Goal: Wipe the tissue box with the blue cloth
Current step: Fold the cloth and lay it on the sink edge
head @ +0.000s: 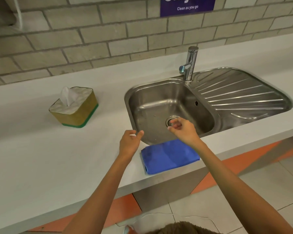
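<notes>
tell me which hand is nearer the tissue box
Left. The left hand hovers open over the counter by the sink's front-left rim, right of and nearer the camera than the tissue box. The right hand is farther right, over the sink basin.

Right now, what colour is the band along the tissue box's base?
Green, below gold sides of the tissue box; head view.

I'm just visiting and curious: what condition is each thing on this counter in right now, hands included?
Blue cloth: folded, lying at the counter's front edge, not held.
Tissue box: upright, a tissue poking out on top, untouched.
Sink: basin empty.
Tap: no water running.
Left hand: open, empty.
Right hand: open, empty, over the basin.
</notes>
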A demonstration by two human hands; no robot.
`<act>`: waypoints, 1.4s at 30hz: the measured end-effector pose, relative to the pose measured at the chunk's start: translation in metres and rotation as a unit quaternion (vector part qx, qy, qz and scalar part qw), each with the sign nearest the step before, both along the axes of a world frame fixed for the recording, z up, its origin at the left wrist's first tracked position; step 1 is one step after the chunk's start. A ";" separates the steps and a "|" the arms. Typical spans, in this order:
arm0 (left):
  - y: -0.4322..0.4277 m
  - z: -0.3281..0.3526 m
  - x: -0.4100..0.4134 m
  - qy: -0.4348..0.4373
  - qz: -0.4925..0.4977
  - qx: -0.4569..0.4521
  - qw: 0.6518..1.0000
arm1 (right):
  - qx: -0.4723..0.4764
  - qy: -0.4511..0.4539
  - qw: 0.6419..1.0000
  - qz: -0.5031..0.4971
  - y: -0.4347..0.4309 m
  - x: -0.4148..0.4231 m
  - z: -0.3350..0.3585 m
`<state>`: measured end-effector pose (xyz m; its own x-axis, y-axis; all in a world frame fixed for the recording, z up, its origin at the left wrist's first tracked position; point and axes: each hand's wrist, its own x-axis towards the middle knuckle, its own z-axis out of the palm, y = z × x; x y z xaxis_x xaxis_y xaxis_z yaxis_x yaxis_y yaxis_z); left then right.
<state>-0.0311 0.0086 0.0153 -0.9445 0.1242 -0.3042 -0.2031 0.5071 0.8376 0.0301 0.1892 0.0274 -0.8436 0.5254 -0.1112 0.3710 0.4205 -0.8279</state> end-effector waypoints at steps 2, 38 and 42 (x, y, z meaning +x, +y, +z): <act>-0.008 0.010 -0.011 -0.024 0.030 0.050 0.998 | -0.019 0.017 1.000 0.016 -0.013 -0.018 0.007; -0.193 0.045 -0.262 -0.115 0.269 0.304 0.907 | -0.200 -0.032 0.973 0.108 -0.176 -0.334 0.009; -0.193 0.050 -0.295 -0.093 0.263 0.288 0.916 | -0.156 -0.015 0.979 0.127 -0.179 -0.355 0.003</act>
<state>-0.3264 -0.1847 0.0657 -0.8582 -0.1427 -0.4930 -0.4591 -0.2162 0.8617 -0.3251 0.0104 0.0306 -0.9364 0.2360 -0.2598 0.3135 0.2296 -0.9214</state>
